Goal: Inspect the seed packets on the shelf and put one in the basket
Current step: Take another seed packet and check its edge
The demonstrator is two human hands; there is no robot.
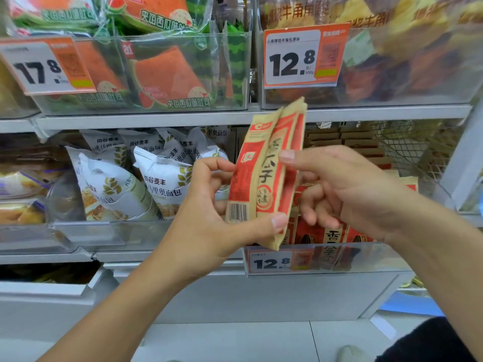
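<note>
1. A person is holding a tan-and-red paper seed packet point(266, 176) upright in front of a white store shelf point(162, 118), its barcode corner facing the camera.
2. The left hand point(209, 205) is gripping the packet's lower edge, thumb pressing across the front and fingers curling behind.
3. The right hand point(347, 186) is pinching the packet's right edge, thumb on the front.
4. More red seed packets point(332, 236) are standing in the clear bin point(366, 259) at the shelf's front edge, behind an orange price tag point(271, 262) reading 12.8.
5. White bread bags point(146, 184) are filling the bin to the left.
</note>
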